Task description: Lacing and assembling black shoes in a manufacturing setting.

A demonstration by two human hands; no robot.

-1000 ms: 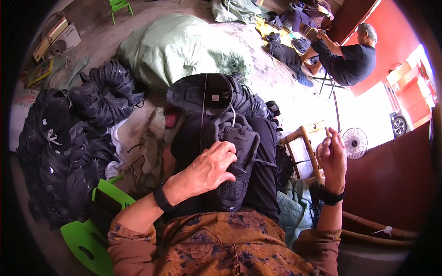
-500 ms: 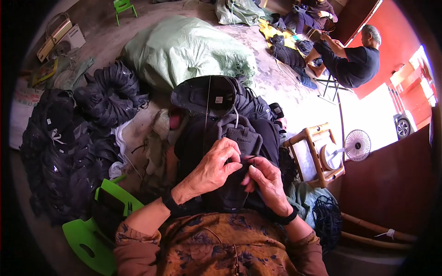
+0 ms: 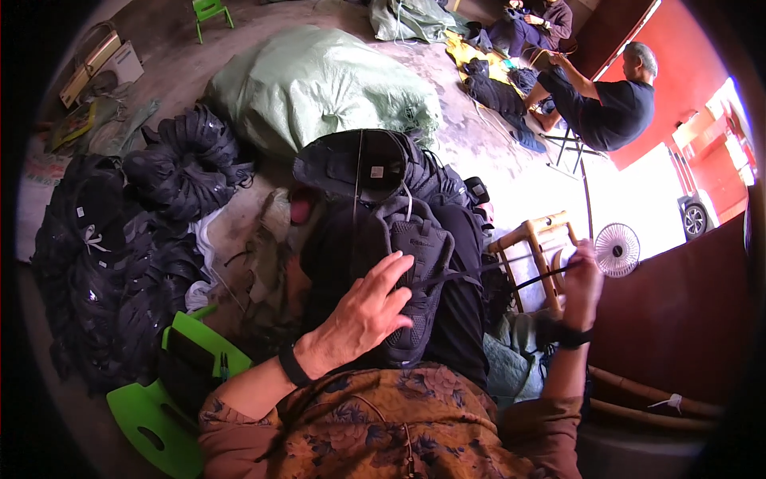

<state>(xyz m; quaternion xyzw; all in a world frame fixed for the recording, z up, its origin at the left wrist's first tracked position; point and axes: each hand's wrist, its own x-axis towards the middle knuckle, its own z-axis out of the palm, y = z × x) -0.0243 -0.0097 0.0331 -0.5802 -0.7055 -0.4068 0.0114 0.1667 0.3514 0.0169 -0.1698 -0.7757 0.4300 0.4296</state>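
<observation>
A dark grey shoe upper (image 3: pixel 415 263) lies on my lap over black cloth. My left hand (image 3: pixel 369 313) rests flat on it with fingers spread, pressing it down. My right hand (image 3: pixel 581 281) is raised out to the right, fingers closed on a black lace (image 3: pixel 536 276) that runs taut from the shoe. Both wrists wear a black band. A black bucket hat (image 3: pixel 355 164) sits on the pile just beyond the shoe.
Heaps of black shoe uppers (image 3: pixel 120 255) lie at left, beside a green plastic stool (image 3: pixel 163 399). A big pale green sack (image 3: pixel 319 84) sits ahead. A wooden stool (image 3: pixel 533 247) and small white fan (image 3: pixel 617 249) stand at right. Two people sit at the back right (image 3: pixel 602 100).
My right hand left the shoe and pulled out to the right, drawing the lace taut. My left hand opened flat on the shoe.
</observation>
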